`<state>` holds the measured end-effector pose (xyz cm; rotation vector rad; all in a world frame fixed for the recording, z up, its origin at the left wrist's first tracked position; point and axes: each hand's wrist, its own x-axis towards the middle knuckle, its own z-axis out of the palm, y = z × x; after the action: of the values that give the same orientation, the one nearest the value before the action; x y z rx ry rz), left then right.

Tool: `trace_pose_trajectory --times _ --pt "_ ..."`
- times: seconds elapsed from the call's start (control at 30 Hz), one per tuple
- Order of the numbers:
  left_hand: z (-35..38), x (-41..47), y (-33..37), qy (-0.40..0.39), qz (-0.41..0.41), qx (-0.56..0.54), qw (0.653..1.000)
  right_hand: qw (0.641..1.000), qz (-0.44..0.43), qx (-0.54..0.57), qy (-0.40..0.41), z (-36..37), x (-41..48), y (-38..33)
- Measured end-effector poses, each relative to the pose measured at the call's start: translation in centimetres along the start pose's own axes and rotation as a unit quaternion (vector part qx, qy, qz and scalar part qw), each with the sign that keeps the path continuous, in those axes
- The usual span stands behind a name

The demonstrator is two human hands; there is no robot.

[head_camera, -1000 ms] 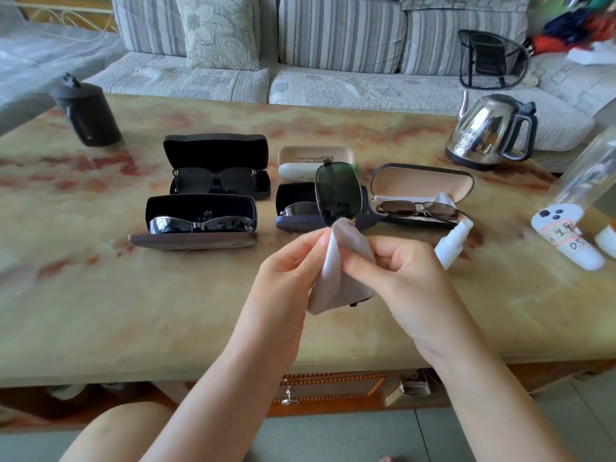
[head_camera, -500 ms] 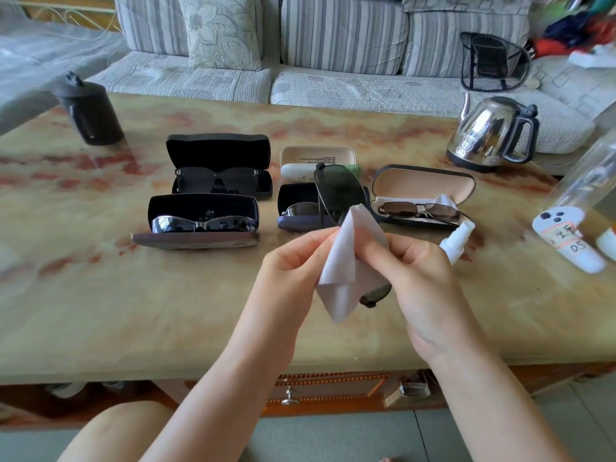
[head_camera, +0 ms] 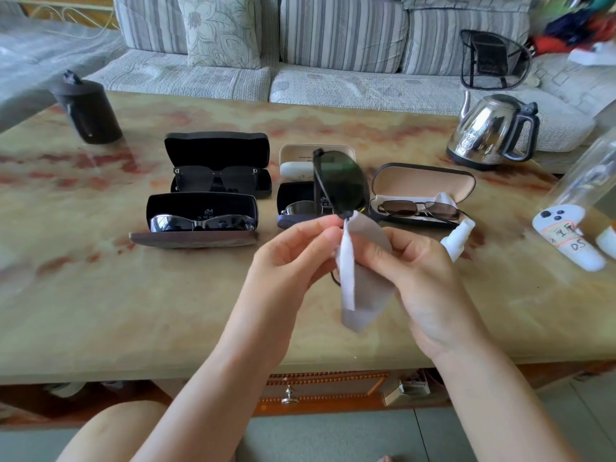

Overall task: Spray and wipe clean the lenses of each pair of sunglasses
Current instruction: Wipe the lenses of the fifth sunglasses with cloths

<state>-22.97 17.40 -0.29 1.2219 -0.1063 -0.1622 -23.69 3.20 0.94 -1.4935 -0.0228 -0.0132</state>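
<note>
I hold a pair of dark green-lensed sunglasses (head_camera: 340, 181) upright above the table, one lens up and the other hidden inside a white cloth (head_camera: 358, 295). My left hand (head_camera: 293, 261) pinches the frame at the bridge. My right hand (head_camera: 423, 281) presses the cloth around the lower lens. A small white spray bottle (head_camera: 458, 238) lies just right of my right hand. Behind, open cases hold other sunglasses: a black pair (head_camera: 216, 180), a silver mirrored pair (head_camera: 203, 223), a brown-lensed pair (head_camera: 420, 208) and a pair in a dark case (head_camera: 300, 208).
A steel kettle (head_camera: 490, 131) stands at the back right and a dark lidded jar (head_camera: 88, 110) at the back left. A clear bottle with a white label (head_camera: 573, 235) lies at the right edge. A small beige case (head_camera: 300, 161) sits behind the held glasses. A striped sofa (head_camera: 333, 45) runs behind the table.
The cloth has slid lower along the hidden lens and hangs further down. Both hands have shifted slightly, with the glasses tilted a little more upright.
</note>
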Motion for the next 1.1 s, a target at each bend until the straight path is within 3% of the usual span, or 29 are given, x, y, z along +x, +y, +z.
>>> trace_pose_trajectory --times 0.13,0.27,0.53,0.73,0.87,1.1 --pt "0.22 -0.09 0.17 -0.071 -0.028 0.065 0.995 1.000 -0.006 0.004 0.007 0.28 -0.11 -0.10" --pt "0.35 -0.28 0.49 -0.088 -0.036 0.039 0.995 1.000 -0.014 -0.023 0.006 0.10 0.09 0.05" --pt "0.16 -0.18 0.00 -0.024 0.034 0.057 0.997 0.999 -0.009 -0.030 -0.008 0.09 0.18 0.32" --pt "0.33 -0.22 0.05 -0.037 0.023 0.061 0.997 0.999 -0.003 -0.005 0.032 0.18 0.16 0.64" --pt "0.54 -0.46 0.03 -0.034 0.019 0.021 0.999 1.000 0.003 0.017 0.009 0.10 0.11 0.61" --pt "0.93 -0.33 -0.05 0.058 0.013 -0.034 0.998 1.000 -0.014 -0.013 -0.018 -0.12 0.21 0.40"
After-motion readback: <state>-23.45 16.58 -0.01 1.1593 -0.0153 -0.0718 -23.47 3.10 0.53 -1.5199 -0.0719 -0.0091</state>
